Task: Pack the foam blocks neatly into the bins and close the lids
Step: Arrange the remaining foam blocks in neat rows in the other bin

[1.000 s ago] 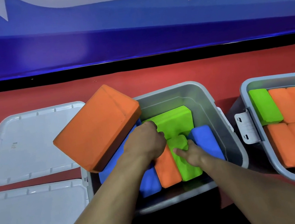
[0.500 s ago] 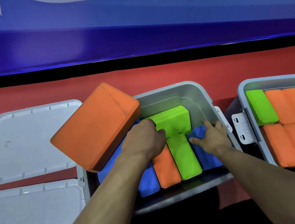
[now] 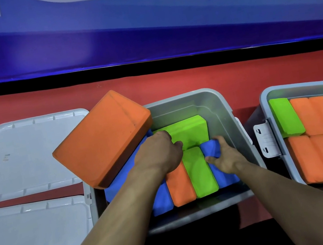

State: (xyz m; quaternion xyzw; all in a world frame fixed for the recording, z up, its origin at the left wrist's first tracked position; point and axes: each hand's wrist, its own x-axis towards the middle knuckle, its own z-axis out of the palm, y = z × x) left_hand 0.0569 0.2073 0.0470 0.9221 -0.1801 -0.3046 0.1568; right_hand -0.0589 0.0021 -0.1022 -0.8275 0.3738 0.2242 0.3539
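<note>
Lids of pale grey plastic [image 3: 30, 154] are laid flat on the red surface [image 3: 256, 75]. A large orange foam block [image 3: 103, 139] is propped on the open grey plastic bin [image 3: 224, 115], where the left hand [image 3: 157, 155] is curled over upright blocks and a blue foam block [image 3: 210, 148] is gripped by the right hand [image 3: 225, 158].

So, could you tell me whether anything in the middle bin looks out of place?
Yes: a large orange block sits tilted across the middle bin's left rim, on a blue block instead of in a row. The right hand grips another blue block at the row's right end.
</note>
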